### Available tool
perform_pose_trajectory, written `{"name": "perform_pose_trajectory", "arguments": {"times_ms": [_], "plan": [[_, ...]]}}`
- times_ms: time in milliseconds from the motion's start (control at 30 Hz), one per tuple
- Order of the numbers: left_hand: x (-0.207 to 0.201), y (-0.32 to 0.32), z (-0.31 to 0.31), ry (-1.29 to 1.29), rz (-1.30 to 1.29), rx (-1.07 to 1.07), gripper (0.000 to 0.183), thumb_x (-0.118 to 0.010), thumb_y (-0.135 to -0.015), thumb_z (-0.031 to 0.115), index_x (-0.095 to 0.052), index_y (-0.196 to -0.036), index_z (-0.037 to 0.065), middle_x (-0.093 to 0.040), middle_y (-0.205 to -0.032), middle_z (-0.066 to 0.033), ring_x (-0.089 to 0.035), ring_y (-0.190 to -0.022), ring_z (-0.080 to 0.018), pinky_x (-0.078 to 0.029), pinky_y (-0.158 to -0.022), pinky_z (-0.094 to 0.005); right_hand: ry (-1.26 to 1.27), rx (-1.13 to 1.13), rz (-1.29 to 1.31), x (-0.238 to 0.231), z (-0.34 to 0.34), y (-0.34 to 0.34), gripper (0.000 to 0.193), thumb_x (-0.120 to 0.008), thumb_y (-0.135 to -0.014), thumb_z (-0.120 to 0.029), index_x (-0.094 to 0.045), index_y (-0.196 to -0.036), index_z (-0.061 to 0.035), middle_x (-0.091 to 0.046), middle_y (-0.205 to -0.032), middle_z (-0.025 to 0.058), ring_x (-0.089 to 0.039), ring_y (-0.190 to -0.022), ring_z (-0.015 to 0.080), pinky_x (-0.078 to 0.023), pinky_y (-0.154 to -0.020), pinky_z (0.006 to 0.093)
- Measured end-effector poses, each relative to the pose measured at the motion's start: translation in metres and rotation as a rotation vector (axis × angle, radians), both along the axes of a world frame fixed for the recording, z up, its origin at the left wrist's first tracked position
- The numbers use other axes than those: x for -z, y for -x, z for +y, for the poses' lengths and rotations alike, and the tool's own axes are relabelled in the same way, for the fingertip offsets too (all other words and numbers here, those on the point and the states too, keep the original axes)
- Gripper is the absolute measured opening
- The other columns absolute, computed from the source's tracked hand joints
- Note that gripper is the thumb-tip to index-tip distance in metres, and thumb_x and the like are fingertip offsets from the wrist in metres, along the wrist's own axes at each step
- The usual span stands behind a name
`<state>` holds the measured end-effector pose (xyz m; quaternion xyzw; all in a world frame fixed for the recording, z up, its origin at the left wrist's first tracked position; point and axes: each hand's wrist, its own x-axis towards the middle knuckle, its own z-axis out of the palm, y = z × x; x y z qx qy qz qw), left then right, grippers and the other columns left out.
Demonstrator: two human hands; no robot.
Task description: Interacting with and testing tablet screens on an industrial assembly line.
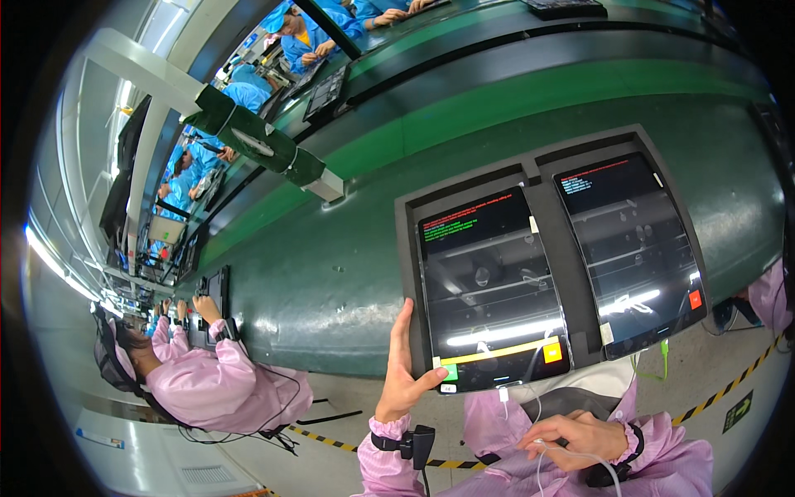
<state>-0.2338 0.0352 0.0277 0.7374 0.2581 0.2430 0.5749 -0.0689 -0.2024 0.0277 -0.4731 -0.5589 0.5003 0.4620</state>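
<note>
A dark grey foam tray [581, 273] lies at the bench's near edge with two tablets side by side in it. Coloured text lines, a yellow bar and small coloured squares show on the left tablet [489, 286]. My left hand [404, 377] is at that tablet's lower left corner, thumb touching the screen by a green square, the other fingers stretched along the tray's side. Below the tray, my right hand [580, 437] pinches a thin white cable [596, 465]. A white plug [503, 396] meets the left tablet's lower edge. The right tablet [631, 248] shows text and a red square.
A green cable [665, 352] hangs below the right tablet. A post [273, 149] wrapped in dark green stands on the green bench [323, 282]. A person in pink [215, 389] works at the left. People in blue [310, 37] sit beyond the conveyor.
</note>
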Motion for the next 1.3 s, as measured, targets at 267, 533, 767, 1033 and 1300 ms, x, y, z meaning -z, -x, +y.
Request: {"name": "perform_pose_trajectory", "arguments": {"times_ms": [267,533,767,1033,1300], "plan": [[-0.004,-0.002,0.001,-0.085,0.053,-0.040,0.094,-0.072,-0.067,0.028,-0.020,-0.139,-0.003,-0.020,-0.145,-0.0175,-0.014,-0.137,-0.0278,-0.008,-0.111,-0.0362,-0.072,0.044,0.026,-0.006,0.004,-0.003,0.034,-0.058,-0.080,-0.001,-0.050,-0.113,-0.0016,-0.067,-0.089,0.0092,-0.067,-0.076,0.0185,-0.054,-0.065,0.0250],[-0.001,-0.030,0.029,0.033,-0.106,-0.080,0.067,-0.063,-0.078,0.008,-0.028,-0.135,-0.003,-0.029,-0.141,-0.0177,-0.022,-0.135,-0.0264,-0.014,-0.110,-0.0354,-0.125,0.299,-0.018,0.002,0.003,-0.003,0.025,-0.063,-0.077,-0.002,-0.060,-0.102,-0.0002,-0.068,-0.078,0.0083,-0.067,-0.067,0.0164,-0.053,-0.060,0.0250],[0.004,-0.037,0.028,-0.078,-0.077,-0.128,0.065,-0.063,-0.075,0.003,-0.034,-0.132,-0.003,-0.035,-0.138,-0.0172,-0.028,-0.132,-0.0254,-0.020,-0.109,-0.0344,-0.046,0.405,-0.028,0.006,0.003,-0.001,0.015,-0.066,-0.077,-0.005,-0.062,-0.090,0.0004,-0.067,-0.072,0.0063,-0.065,-0.061,0.0138,-0.051,-0.056,0.0230],[0.009,-0.033,0.030,-0.007,-0.128,-0.177,0.057,-0.061,-0.081,0.006,-0.034,-0.131,-0.003,-0.036,-0.137,-0.0176,-0.029,-0.132,-0.0247,-0.021,-0.108,-0.0345,0.266,0.293,-0.070,0.001,0.033,0.014,0.022,-0.066,-0.081,-0.018,-0.061,-0.091,0.0010,-0.063,-0.065,0.0069,-0.058,-0.051,0.0129,-0.045,-0.049,0.0253],[0.008,-0.036,0.028,-0.071,-0.063,-0.181,0.056,-0.057,-0.080,0.005,-0.035,-0.131,-0.003,-0.037,-0.136,-0.0177,-0.029,-0.131,-0.0264,-0.020,-0.109,-0.0363,0.277,0.417,0.059,0.008,0.041,0.030,0.019,-0.063,-0.084,-0.018,-0.063,-0.085,0.0010,-0.059,-0.060,0.0040,-0.052,-0.052,0.0067,-0.042,-0.048,0.0224]]}}
